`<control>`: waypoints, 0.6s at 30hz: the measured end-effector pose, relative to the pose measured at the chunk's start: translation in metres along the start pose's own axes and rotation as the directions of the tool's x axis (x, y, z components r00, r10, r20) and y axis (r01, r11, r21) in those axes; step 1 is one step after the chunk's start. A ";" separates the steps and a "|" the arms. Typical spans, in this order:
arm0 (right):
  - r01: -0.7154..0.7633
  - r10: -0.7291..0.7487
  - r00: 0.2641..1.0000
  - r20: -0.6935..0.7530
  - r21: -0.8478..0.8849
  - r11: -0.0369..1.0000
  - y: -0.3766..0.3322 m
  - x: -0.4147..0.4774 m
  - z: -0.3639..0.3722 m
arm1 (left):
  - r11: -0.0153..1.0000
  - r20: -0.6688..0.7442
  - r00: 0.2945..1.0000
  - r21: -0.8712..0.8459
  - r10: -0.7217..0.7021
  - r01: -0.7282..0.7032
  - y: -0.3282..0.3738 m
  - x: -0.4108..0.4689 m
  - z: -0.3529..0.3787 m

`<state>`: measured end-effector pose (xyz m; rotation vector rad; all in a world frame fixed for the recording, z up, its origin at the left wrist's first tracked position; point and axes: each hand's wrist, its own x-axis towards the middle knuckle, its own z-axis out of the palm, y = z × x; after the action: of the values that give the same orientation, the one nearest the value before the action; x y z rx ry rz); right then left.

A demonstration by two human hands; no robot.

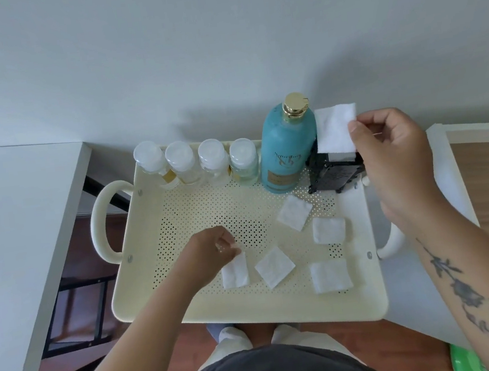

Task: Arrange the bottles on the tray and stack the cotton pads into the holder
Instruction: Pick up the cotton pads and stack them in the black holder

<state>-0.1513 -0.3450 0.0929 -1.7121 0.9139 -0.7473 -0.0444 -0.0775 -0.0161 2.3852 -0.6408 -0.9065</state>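
Observation:
A cream perforated tray [145, 288] carries several small clear bottles [181, 166] in a row along its back edge. Beside them stands a tall teal bottle [286, 150] with a gold cap. At the back right corner sits a black holder [335, 175] with white pads inside. My right hand [391, 144] pinches a white cotton pad [334, 129] just above the holder. My left hand [211, 253] pinches the top edge of another cotton pad [234, 272] lying on the tray floor. Several loose pads [327, 230] lie to its right.
A white tabletop [13, 227] stands to the left and a wood-topped white unit [486, 176] to the right. The tray has looped handles [101, 223] at both sides. A wall rises directly behind it. My legs and feet are below the tray's front edge.

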 end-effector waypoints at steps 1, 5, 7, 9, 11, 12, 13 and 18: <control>0.005 -0.006 1.000 -0.018 -0.020 1.000 0.002 0.001 0.001 | 1.000 0.001 1.000 0.014 0.002 -0.002 0.000 -0.001 0.002; -0.018 0.012 0.997 -0.076 -0.089 0.996 0.009 0.009 0.005 | 0.996 0.020 0.999 0.070 0.045 -0.046 0.000 -0.001 0.007; -0.027 0.015 0.996 -0.091 -0.132 0.991 0.013 0.013 0.005 | 0.992 0.028 0.997 0.104 0.065 -0.068 -0.001 -0.001 0.006; -0.027 0.014 0.997 -0.078 -0.176 0.984 0.017 0.015 0.003 | 0.988 0.040 0.997 0.136 0.070 -0.075 -0.001 -0.001 0.005; -0.020 0.013 0.999 -0.034 -0.240 0.970 0.021 0.016 0.002 | 0.983 0.056 0.996 0.163 0.073 -0.081 -0.001 -0.002 0.004; -0.007 0.004 1.000 -0.012 -0.273 0.962 0.022 0.015 0.001 | 0.982 0.060 0.996 0.168 0.070 -0.080 -0.002 -0.002 0.003; 0.014 -0.013 1.000 0.006 -0.304 0.953 0.023 0.015 0.001 | 0.982 0.064 0.996 0.171 0.065 -0.075 -0.002 -0.003 0.003; 0.113 -0.090 0.993 0.073 -0.440 0.891 0.026 0.014 0.003 | 0.978 0.073 0.996 0.198 0.048 -0.062 0.000 -0.004 0.005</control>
<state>-0.1472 -0.3607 0.0676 -2.1849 1.0210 -0.5856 -0.0502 -0.0764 -0.0174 2.5072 -0.8574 -0.9422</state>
